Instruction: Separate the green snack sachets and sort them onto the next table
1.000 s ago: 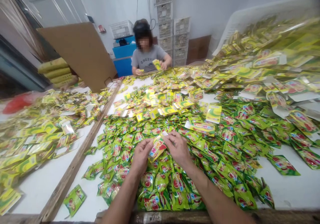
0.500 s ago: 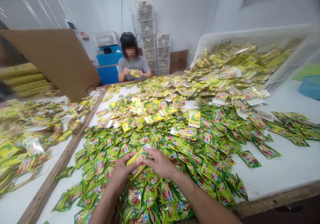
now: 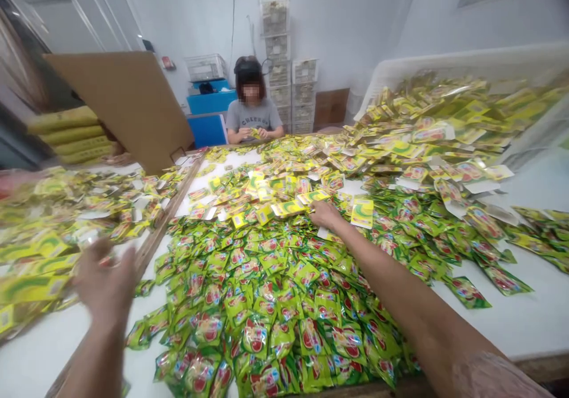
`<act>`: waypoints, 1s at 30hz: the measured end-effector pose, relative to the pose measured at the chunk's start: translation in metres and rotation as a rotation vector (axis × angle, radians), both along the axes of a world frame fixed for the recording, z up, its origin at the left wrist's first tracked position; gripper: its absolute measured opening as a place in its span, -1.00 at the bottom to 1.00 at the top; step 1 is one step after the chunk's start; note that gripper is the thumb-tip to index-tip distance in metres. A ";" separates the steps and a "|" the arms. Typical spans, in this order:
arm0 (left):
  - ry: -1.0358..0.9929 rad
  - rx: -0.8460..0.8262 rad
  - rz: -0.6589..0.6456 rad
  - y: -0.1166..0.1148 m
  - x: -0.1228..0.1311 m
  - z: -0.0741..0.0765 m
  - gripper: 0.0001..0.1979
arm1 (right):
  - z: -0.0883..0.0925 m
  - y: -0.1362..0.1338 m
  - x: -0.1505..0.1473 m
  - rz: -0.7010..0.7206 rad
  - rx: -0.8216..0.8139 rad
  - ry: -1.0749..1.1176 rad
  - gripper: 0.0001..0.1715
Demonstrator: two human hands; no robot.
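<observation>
My left hand is raised over the left side, blurred by motion, thumb and fingers apart with nothing visible in them. Below and beyond it lie yellow cartons in a loose heap. My right hand reaches far forward, its fingers curled at the right end of a flat yellow carton. What lies between those fingertips is hidden. A white carton flap shows just under this hand. Green glossy sachets with red pictures spread thickly between my two arms.
A wooden strip divides the white table. A tipped white crate spills cartons at the right. A brown cardboard panel leans at the left. Across the table sits a co-worker holding a small yellow item. Stacked crates stand behind.
Both hands were together on a yellow carton above the sachets. They have parted: the left moved left without the carton, the right forward to other cartons. The view turned slightly left.
</observation>
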State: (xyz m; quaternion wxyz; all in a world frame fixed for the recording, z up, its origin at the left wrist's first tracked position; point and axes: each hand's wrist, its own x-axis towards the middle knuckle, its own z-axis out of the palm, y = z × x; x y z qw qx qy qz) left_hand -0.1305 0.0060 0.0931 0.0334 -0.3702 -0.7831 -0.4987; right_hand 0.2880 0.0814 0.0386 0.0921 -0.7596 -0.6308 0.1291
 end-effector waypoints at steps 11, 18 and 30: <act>0.459 -0.571 -0.821 -0.005 0.191 -0.076 -0.66 | -0.020 0.019 -0.010 0.142 0.061 -0.117 -0.73; -0.127 -0.324 -0.975 -0.006 0.182 -0.095 -0.83 | -0.011 -0.033 -0.031 0.058 0.343 0.214 -0.73; -1.115 -0.232 -0.961 -0.029 0.178 -0.083 -0.71 | -0.046 -0.107 -0.080 0.205 0.110 1.125 -0.75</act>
